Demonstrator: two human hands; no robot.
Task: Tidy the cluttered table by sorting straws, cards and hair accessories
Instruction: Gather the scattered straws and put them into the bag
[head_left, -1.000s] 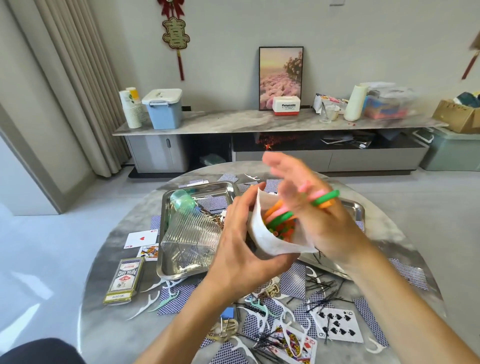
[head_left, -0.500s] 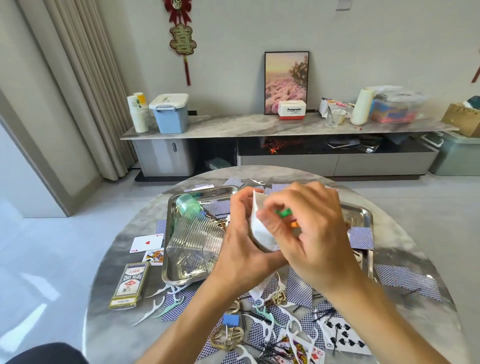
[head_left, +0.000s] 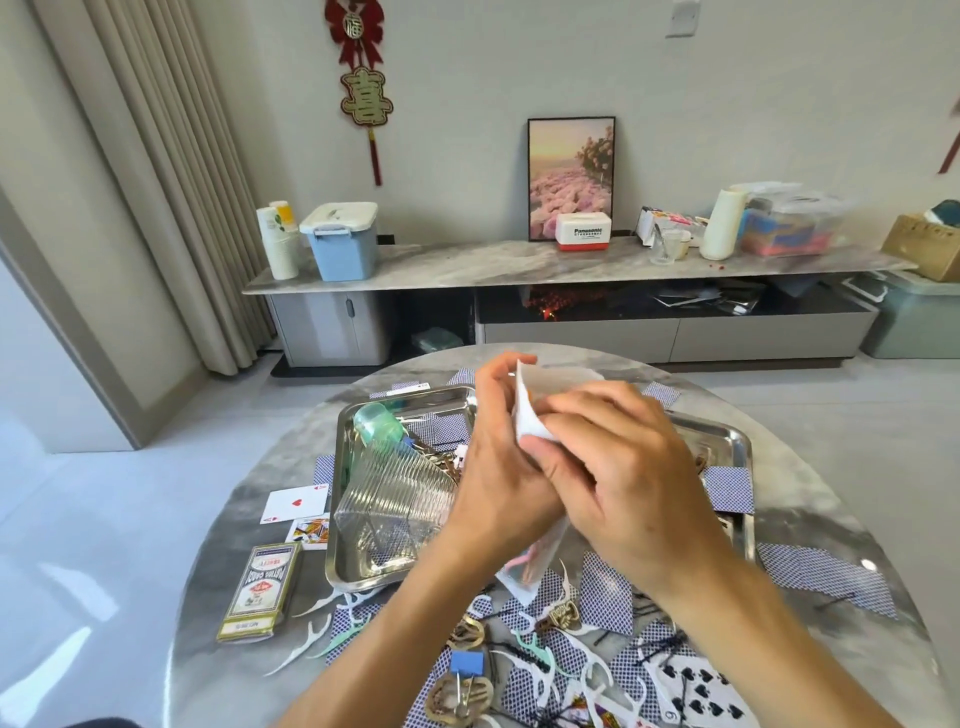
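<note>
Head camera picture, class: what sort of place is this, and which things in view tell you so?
Most likely a living room at home: a long low cabinet against the wall, a framed flower picture leaning on it, and a floor-length curtain on the left.

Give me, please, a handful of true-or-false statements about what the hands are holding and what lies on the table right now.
1. Both hands grip the white pouch. True: the left hand and the right hand both grip it.
2. The clear ribbed jar stands upright on the table. False: it lies tipped inside the left metal tray.
3. The card box lies left of that tray. True.
4. The ace of hearts is inside the tray. False: it lies face up on the table beside it.
5. A blue binder clip lies near the table's front. True.
</note>
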